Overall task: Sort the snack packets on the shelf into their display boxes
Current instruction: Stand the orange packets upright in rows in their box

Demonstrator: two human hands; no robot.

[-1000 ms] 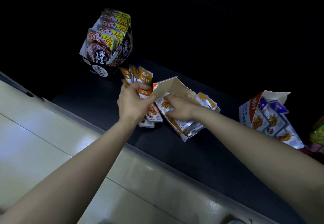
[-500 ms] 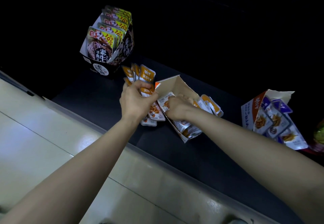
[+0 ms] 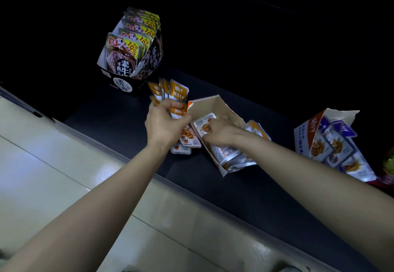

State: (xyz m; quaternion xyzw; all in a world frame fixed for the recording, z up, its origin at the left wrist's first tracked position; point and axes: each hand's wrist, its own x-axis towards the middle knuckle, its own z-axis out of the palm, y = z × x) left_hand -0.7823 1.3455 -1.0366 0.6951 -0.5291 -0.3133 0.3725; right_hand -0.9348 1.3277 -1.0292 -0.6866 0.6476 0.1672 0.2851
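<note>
Your left hand grips a fan of orange packets, held upright over the dark shelf. Your right hand is inside the tilted orange display box just beside it, fingers curled on one packet. The black box stands rear left, the purple box well to the right
</note>
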